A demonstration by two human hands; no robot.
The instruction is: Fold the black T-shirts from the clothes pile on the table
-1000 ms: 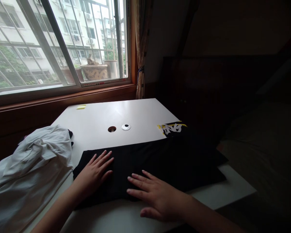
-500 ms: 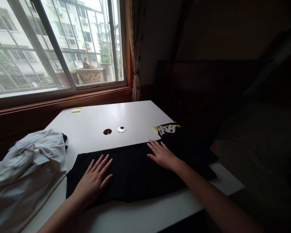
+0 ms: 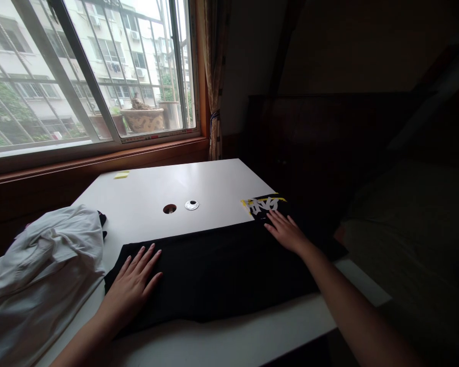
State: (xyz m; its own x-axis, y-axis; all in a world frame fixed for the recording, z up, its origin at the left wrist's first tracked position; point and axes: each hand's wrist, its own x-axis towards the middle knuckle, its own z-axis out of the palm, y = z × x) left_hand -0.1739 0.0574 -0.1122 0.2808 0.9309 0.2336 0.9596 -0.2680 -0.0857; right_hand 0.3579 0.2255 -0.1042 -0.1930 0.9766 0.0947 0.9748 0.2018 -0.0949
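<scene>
A black garment (image 3: 214, 270) lies folded lengthwise across the white table (image 3: 222, 183), and its exact kind cannot be made out. A white and yellow print (image 3: 265, 205) shows at its far right end. My left hand (image 3: 135, 278) rests flat on the cloth near its left end, fingers spread. Over the right part, just below the print, my right hand (image 3: 286, 229) lies palm down with its fingers stretched out. Neither hand grips the fabric. The garment's right end fades into dark shadow.
A crumpled white cloth (image 3: 57, 255) lies on the table's left side. Near the middle are a round hole (image 3: 170, 209) and a silver cover (image 3: 192, 205). A yellow slip (image 3: 121, 174) sits by the far edge, below the barred window (image 3: 137, 66). A curtain (image 3: 214, 102) hangs beside it.
My right hand has slid right along the garment, to just below the print. My left hand has shifted slightly left. The cloth looks smoother between them.
</scene>
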